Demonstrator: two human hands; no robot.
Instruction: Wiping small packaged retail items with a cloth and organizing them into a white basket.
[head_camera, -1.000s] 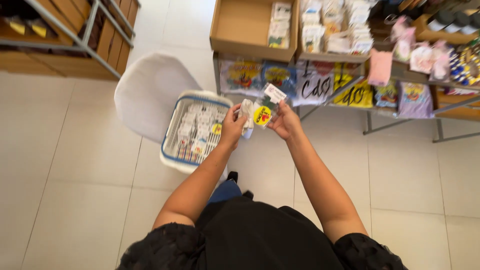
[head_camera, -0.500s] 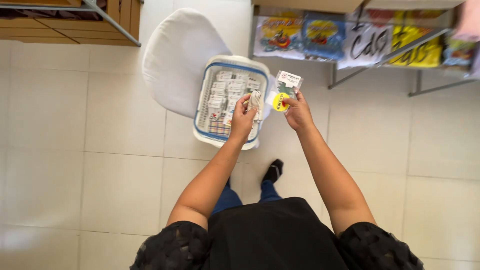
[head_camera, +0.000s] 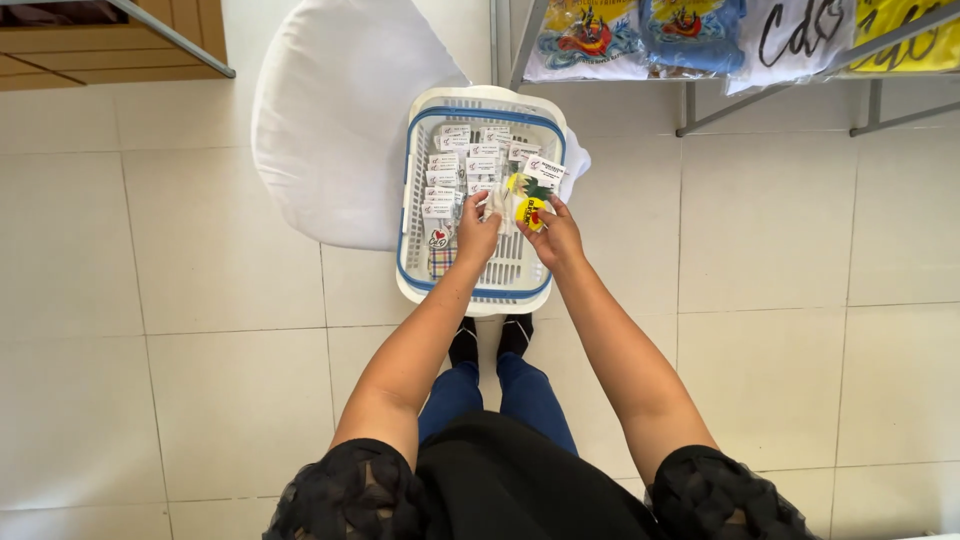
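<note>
A white basket with a blue rim (head_camera: 410, 215) rests on a white chair (head_camera: 330, 130) in front of me, with several small carded packets lined up inside it. Over the basket, my left hand (head_camera: 477, 232) and my right hand (head_camera: 553, 235) hold a small packet (head_camera: 525, 200) between them. The packet has a yellow round piece, a bit of green and a white card on top. My left fingers pinch its pale left side, my right fingers grip the yellow piece.
A metal rack (head_camera: 690, 95) stands at the upper right with printed shirts (head_camera: 640, 35) hanging on it. A wooden shelf unit (head_camera: 110, 40) sits at the upper left. The floor is pale tile (head_camera: 150, 300). My feet (head_camera: 490, 340) are just under the basket.
The camera has tilted down from the shelves to the basket. Both hands have brought the packet down from in front of the rack to just above the basket.
</note>
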